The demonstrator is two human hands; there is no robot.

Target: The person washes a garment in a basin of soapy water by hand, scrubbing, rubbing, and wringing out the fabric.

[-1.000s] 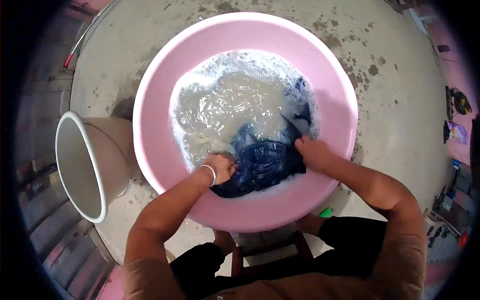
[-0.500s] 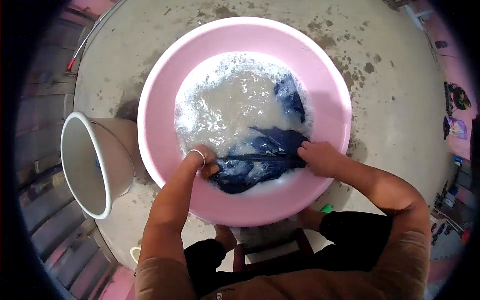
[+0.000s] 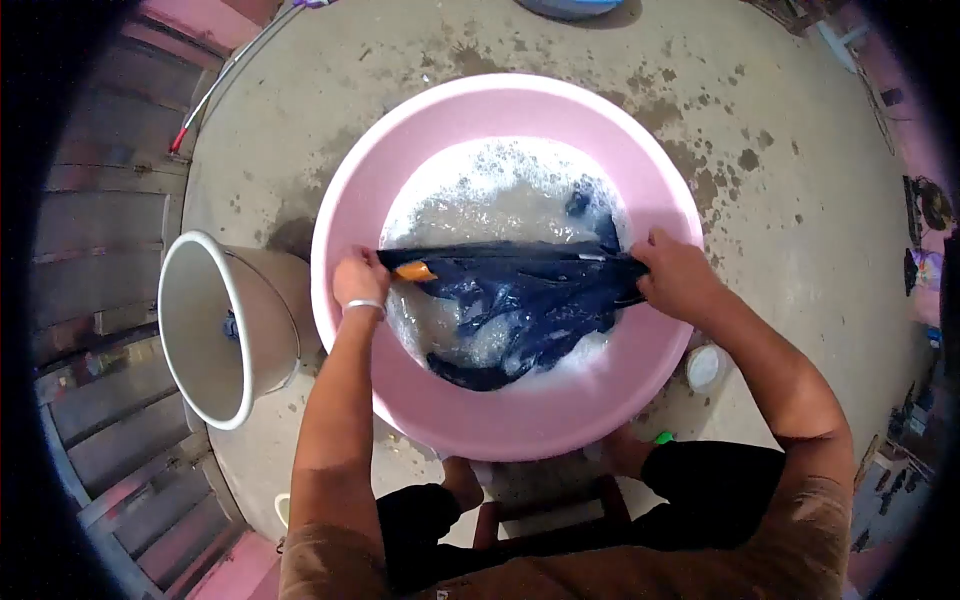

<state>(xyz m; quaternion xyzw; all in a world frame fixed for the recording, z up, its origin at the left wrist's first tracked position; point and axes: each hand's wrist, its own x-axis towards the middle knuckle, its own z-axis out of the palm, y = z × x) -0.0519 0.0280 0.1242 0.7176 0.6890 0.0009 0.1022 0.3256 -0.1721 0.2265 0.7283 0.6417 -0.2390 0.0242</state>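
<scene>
A wet dark blue garment (image 3: 540, 290) lies partly in soapy water inside a wide pink basin (image 3: 500, 425). Its upper edge is pulled straight between my two hands. My left hand (image 3: 358, 278), with a pale band at the wrist, is closed on the left end by the basin's left wall. Fingers of my right hand (image 3: 680, 275) pinch the opposite end near the right wall. Beside my left fingers a small orange-brown piece (image 3: 414, 272) shows against the cloth; I cannot tell whether it is attached. The garment's lower folds rest in the suds.
A pale bucket (image 3: 275, 310) lies tipped at the left, its mouth facing left, with something blue inside. A white round container (image 3: 706, 368) stands right of the basin. Part of a blue basin (image 3: 570, 8) shows at the top. A low stool (image 3: 550, 520) is below.
Both hands have risen toward the far side, and my left hand has moved outward. The garment's edge is now stretched taut across the basin. The view has shifted slightly.
</scene>
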